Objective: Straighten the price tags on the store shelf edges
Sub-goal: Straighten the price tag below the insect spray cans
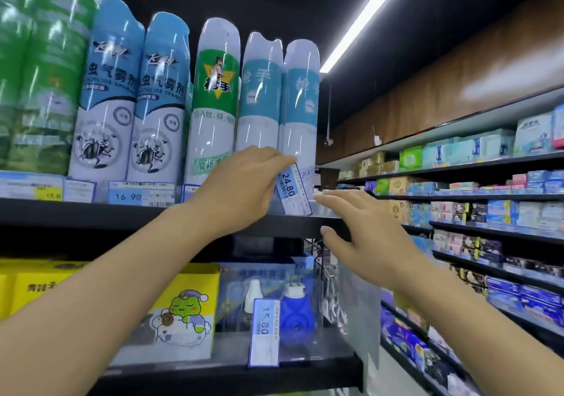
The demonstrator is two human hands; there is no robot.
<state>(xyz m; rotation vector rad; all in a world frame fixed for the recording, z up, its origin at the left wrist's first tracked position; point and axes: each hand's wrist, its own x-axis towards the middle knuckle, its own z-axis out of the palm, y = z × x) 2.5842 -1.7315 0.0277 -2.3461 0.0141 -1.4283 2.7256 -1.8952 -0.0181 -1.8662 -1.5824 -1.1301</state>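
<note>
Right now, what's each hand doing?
Left hand: pinching the 24.80 tag, which is turned on end.
Right hand: open, holding nothing, at the shelf edge.

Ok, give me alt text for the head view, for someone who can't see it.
The left hand pinches a 24.80 price tag, turned on end, at the upper shelf edge below spray cans; the open right hand hovers beside it. A 15.80 tag on the lower shelf also stands on end.

shop: stocked shelves (476,166), spray cans (213,99), price tags (128,195) on shelf edges.
</note>
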